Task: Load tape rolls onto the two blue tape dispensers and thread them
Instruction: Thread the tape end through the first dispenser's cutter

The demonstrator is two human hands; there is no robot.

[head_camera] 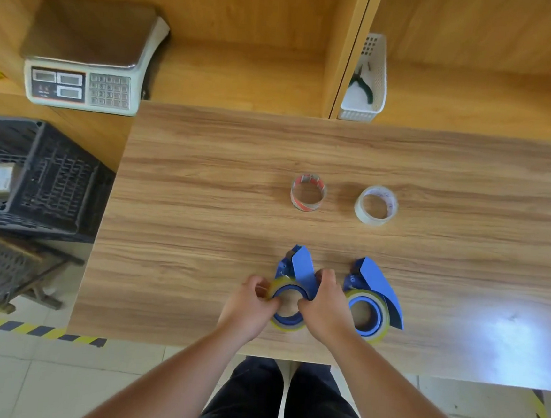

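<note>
Two blue tape dispensers lie near the table's front edge. The left dispenser (302, 268) carries a yellowish tape roll (282, 284) on its hub. My left hand (252, 303) pinches that roll's left rim. My right hand (324, 304) grips the roll's right side against the dispenser body. The right dispenser (377, 284) lies untouched beside my right hand with its own yellowish roll (382, 310) seated on it. Farther back stand a nearly spent roll with red print (308, 193) and a clear tape roll (376, 205).
A weighing scale (87, 59) sits at the back left on a wooden counter. A white basket (370, 80) holding pliers stands at the back right. A black plastic crate (33, 177) is left of the table (198, 235). Hazard tape marks the floor.
</note>
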